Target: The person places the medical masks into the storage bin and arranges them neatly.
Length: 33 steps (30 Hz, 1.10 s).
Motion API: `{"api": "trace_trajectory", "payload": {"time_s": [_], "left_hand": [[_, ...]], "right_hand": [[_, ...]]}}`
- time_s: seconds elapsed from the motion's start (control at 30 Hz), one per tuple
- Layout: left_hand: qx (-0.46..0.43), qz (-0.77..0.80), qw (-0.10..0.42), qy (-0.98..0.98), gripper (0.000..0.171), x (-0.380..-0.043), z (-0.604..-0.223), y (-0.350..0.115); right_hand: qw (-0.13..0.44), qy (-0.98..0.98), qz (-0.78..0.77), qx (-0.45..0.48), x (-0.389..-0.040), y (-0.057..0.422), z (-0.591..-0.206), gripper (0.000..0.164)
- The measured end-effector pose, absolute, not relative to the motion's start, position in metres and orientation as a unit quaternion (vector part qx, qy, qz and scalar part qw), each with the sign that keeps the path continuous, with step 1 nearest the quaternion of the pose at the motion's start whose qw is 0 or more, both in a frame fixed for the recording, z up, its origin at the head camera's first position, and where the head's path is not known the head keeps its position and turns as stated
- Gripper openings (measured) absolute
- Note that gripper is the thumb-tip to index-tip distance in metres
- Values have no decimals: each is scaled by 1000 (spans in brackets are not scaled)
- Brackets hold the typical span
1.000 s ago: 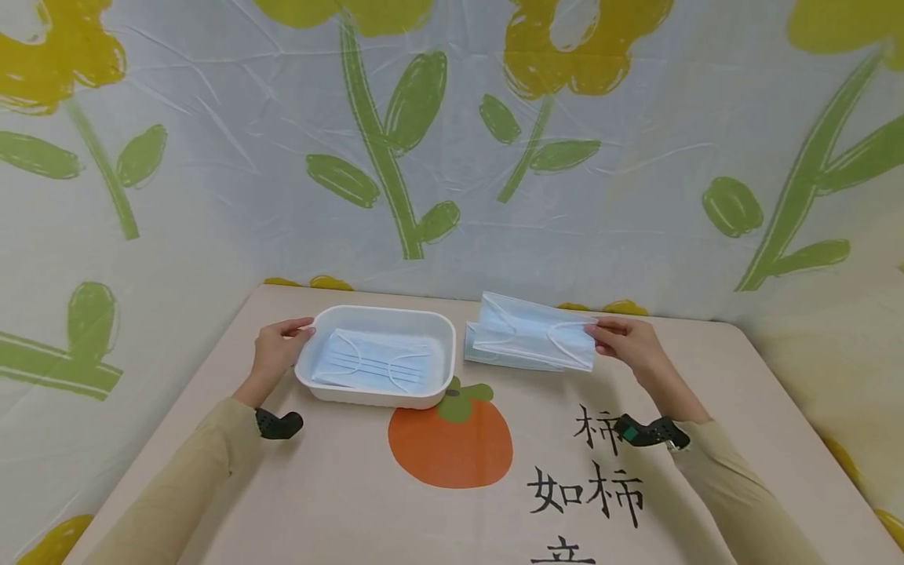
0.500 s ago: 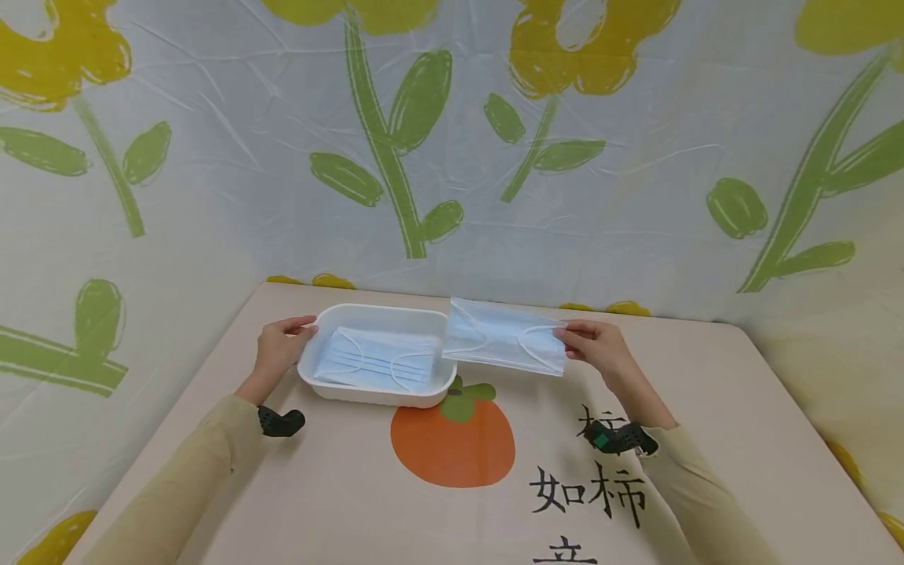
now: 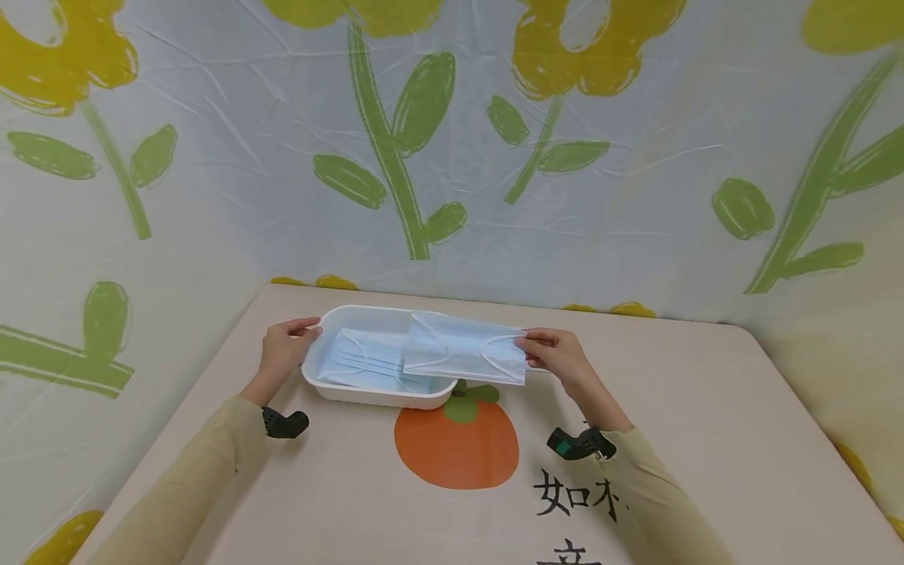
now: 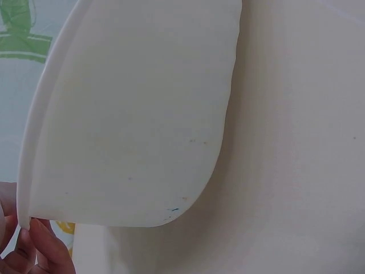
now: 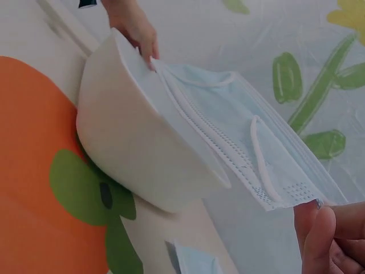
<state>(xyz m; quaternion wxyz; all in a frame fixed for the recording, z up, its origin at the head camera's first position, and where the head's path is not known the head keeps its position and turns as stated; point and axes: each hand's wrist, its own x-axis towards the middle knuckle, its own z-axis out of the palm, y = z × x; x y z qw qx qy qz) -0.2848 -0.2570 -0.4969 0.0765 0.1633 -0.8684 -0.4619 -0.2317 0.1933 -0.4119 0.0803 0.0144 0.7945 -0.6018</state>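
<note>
A white plastic basin (image 3: 381,397) stands on the table, a flat pale-blue face mask (image 3: 353,362) lying inside. My left hand (image 3: 281,351) pinches the basin's left rim; in the left wrist view, thumb and fingers (image 4: 51,245) clasp the edge. Held by its right end between thumb and fingers of my right hand (image 3: 563,359) is another face mask (image 3: 459,345). It hangs above the basin's right part, its ear loops on top. One more mask (image 5: 197,261) lies on the table right of the basin, mostly hidden beneath the held one in the head view.
The pale table (image 3: 325,486) carries a printed orange persimmon (image 3: 455,443) and black characters (image 3: 572,494). A flower-patterned cloth (image 3: 282,157) hangs behind and at the sides.
My right hand has carried its mask leftward, from over the mask on the table to above the basin. My left hand stays on the rim.
</note>
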Motion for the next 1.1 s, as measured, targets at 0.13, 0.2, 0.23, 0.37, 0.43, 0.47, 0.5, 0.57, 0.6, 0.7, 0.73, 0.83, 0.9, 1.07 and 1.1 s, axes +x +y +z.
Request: {"api": "trace_trajectory", "payload": {"time_s": [0.13,0.2,0.23,0.37,0.43,0.47,0.5,0.57,0.6,0.7,0.73,0.83,0.9,1.07,1.1], "left_hand": [[153,-457,91,-872,36,-295,-515,-265],[156,-464,82,-868,37,-284,-499,-257],[158,-466,80,-867,36,-278,-489,-253],[172,-478,57,-859,35,-255,-453,-234],[173,-478,51,-860,35,-252,-447,-232],[169,-478,47,-860,36,-250,-445,-232],[167,-478,46,-861,36,-249,-444,-232],[167,-478,47,-861,36,-248,-443,-232],[164,-478,47,-862,36,-248,-443,-233],[160,-477,50,-863,37,-248,-443,-233],[159,-478,50,-863,36,-248,-443,-234],[159,-479,49,-862,36,-247,-443,-234],[159,-478,48,-863,36,-247,-443,-234],[157,-475,51,-865,36,-247,-443,-234],[156,-474,52,-865,35,-247,-443,-234]], "right_hand": [[84,783,-617,5,-234,178,-414,43],[87,777,-624,-1,-235,171,-416,44],[88,776,-624,-2,-235,168,-416,43],[95,766,-635,-5,-237,155,-418,42],[96,763,-639,-5,-238,149,-418,41],[97,761,-641,-5,-238,146,-418,41],[97,759,-643,-6,-239,143,-418,41],[95,758,-645,-7,-239,137,-418,40],[95,757,-646,-7,-240,134,-418,39],[94,753,-651,-9,-240,126,-417,37],[94,752,-653,-10,-241,123,-417,36],[95,747,-658,-17,-243,115,-418,34],[95,745,-660,-22,-244,109,-418,34],[98,740,-666,-17,-247,97,-420,34],[98,738,-667,-16,-248,95,-420,34]]}}
